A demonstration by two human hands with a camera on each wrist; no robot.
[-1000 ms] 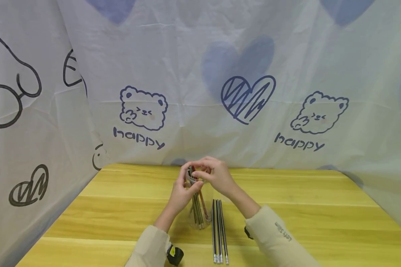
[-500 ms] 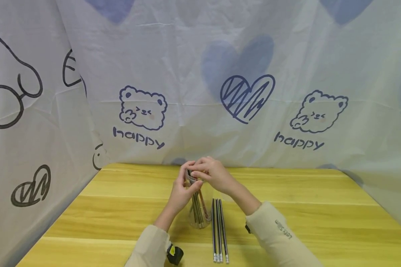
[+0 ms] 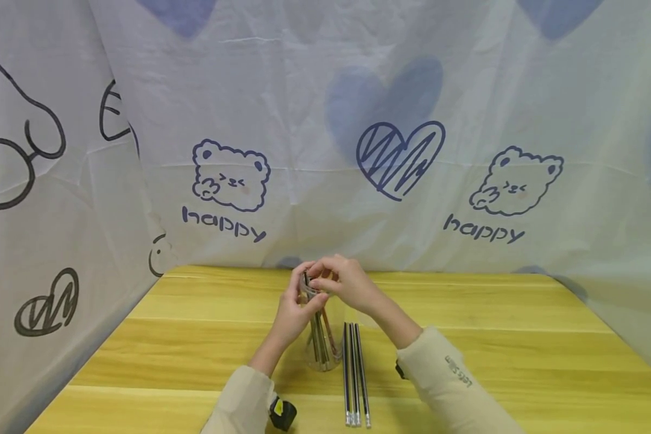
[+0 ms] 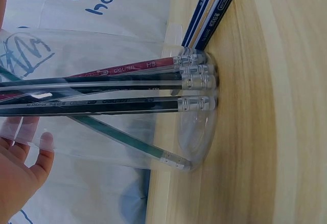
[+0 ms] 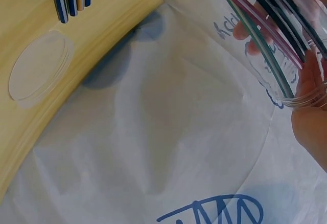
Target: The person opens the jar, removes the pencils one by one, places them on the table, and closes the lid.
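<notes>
A clear plastic jar (image 3: pixel 331 361) stands upright on the table with several pencils (image 4: pixel 153 105) in it, dark, red and green, eraser ends down. My left hand (image 3: pixel 293 316) holds the jar near its rim, thumb on the near side and fingers round the far side. At the mouth, my right hand (image 3: pixel 352 286) has curled fingers and thumb reaching inside the rim, where they pinch at the pencils' upper ends; the exact contact is partly hidden. Several dark striped pencils (image 3: pixel 356 377) lie side by side just right of the jar, eraser ends toward me.
A round clear lid (image 5: pixel 41 70) lies on the wooden table (image 3: pixel 493 349), seen in the right wrist view beside the loose pencils. A white cloth (image 3: pixel 314 223) with printed drawings hangs close behind the jar.
My right fingers have shifted slightly at the jar's mouth, and the pencil tops there have moved a little. My left hand and the loose pencils stay in place.
</notes>
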